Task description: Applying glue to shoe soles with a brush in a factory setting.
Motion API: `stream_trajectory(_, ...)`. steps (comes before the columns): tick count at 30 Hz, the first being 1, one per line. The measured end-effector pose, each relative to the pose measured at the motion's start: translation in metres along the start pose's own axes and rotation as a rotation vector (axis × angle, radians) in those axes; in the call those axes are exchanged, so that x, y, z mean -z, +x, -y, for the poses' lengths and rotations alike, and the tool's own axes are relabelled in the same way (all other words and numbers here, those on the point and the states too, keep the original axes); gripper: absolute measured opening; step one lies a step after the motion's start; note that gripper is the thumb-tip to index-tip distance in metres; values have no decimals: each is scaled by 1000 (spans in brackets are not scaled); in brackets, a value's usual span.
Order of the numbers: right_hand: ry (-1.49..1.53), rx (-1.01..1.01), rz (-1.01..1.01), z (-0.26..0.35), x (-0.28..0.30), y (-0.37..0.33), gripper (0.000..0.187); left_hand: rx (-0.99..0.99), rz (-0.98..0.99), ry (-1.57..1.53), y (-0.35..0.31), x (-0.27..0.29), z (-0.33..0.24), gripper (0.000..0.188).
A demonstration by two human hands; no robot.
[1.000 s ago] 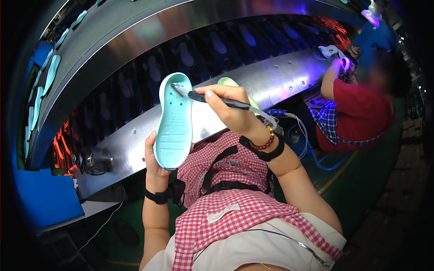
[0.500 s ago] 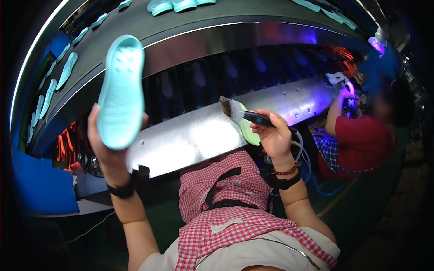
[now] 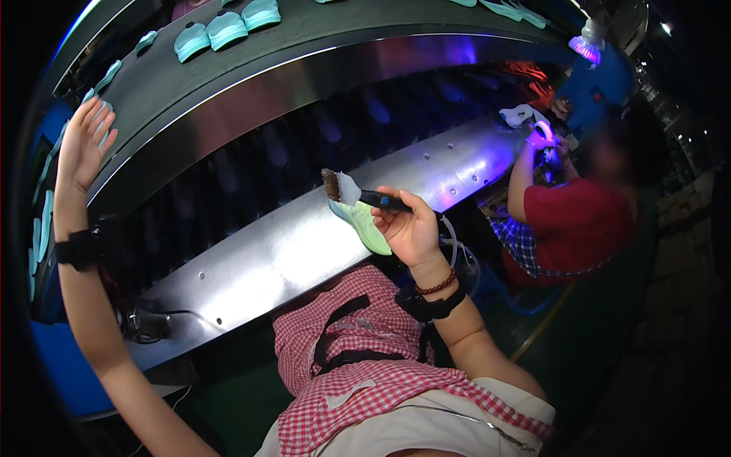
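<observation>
My left hand (image 3: 84, 145) is raised at the far left, its fingers stretched apart and nothing seen in its grasp. Just behind its fingertips, turquoise shoe soles (image 3: 109, 74) lie on the dark conveyor belt (image 3: 297, 34). In the middle, my right hand (image 3: 411, 228) grips the black handle of a flat brush (image 3: 344, 188), bristles pointing left. Below the brush, a pale green shoe sole (image 3: 371, 228) rests on the shiny metal ledge (image 3: 259, 263), partly covered by the brush and my fingers.
Three turquoise pieces (image 3: 226, 30) stand in a row on the belt. Under the belt, a dark recess (image 3: 304, 137) holds several dim sole shapes. To the right, a person in a red shirt (image 3: 575, 221) works at the ledge beneath a purple-lit lamp (image 3: 588, 47).
The large turquoise sole has left my left hand, which has moved up and left toward the belt and opened. My right hand with the brush appears further left in the picture, as the view has shifted.
</observation>
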State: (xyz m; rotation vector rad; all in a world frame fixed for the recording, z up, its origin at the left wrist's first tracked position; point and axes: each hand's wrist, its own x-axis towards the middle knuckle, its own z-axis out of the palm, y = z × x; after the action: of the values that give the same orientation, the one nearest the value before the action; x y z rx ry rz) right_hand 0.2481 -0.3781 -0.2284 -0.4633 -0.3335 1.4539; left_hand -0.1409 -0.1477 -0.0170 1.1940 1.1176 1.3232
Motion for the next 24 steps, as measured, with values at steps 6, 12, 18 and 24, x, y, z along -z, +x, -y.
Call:
stream_trajectory(6,31,-24,-35,-3,16,9,35,-271,192,1292,38,-64,-31,68)
stream_trajectory(12,51,-23,-100,-7,35,13,35,-435,373,1250,98,-124,11,76)
stream_trajectory(18,41,-5,-192,-3,58,10,35,-291,354,1295,165,-136,43,51)
stream_trajectory(24,83,-4,-247,0,87,1,36,-354,341,1194,186,-171,55,24)
